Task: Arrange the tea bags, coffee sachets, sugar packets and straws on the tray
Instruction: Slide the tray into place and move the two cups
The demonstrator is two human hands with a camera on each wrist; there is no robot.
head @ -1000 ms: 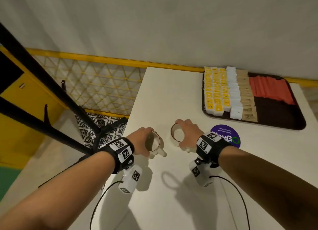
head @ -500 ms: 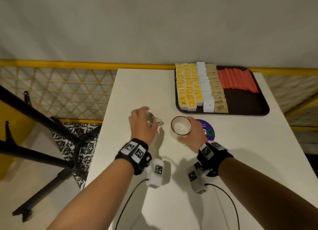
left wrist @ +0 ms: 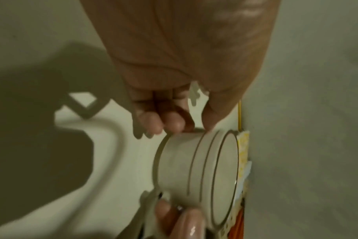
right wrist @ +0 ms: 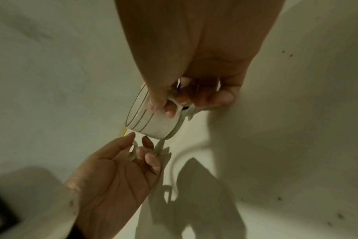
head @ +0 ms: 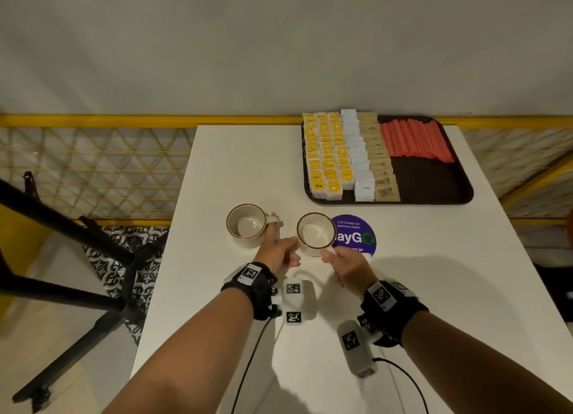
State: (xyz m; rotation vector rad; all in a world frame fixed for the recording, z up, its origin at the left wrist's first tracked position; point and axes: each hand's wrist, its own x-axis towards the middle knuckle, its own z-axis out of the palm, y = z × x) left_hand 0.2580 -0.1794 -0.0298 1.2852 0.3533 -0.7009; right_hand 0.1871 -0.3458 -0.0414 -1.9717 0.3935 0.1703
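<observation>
Brown plastic, the tray [head: 434, 181] sits at the far right of the white desk [head: 434, 289], and from where I sit the arranging looks nearly finished. Yellow tea bags [head: 325, 153] fill three neat columns along its left side, a column of white coffee sachets [head: 356, 153] stands next to them, then a column of tan sugar packets [head: 376, 153], and the red straws [head: 415, 141] lie side by side in the far right corner. I can see no loose sachets, packets or straws lying on the desk, so I judge the sorting itself done; the near right part of the tray is bare.

What I am busy with now is two cream cups standing near the tray's front edge. My left hand [head: 276, 254] has its fingers curled round the handle of the left cup [head: 246, 226], as the right wrist view shows. My right hand [head: 350, 266] pinches the handle of the right cup [head: 316, 235], with fingertips [right wrist: 170, 111] hooked through the loop. This cup stands just beside a purple round sticker [head: 356, 237] on the desk. Both cups are upright, empty and close together but apart.

I judge that only tidying these cups is left, perhaps placing them near the tray; whether they belong on it I cannot tell.
</observation>
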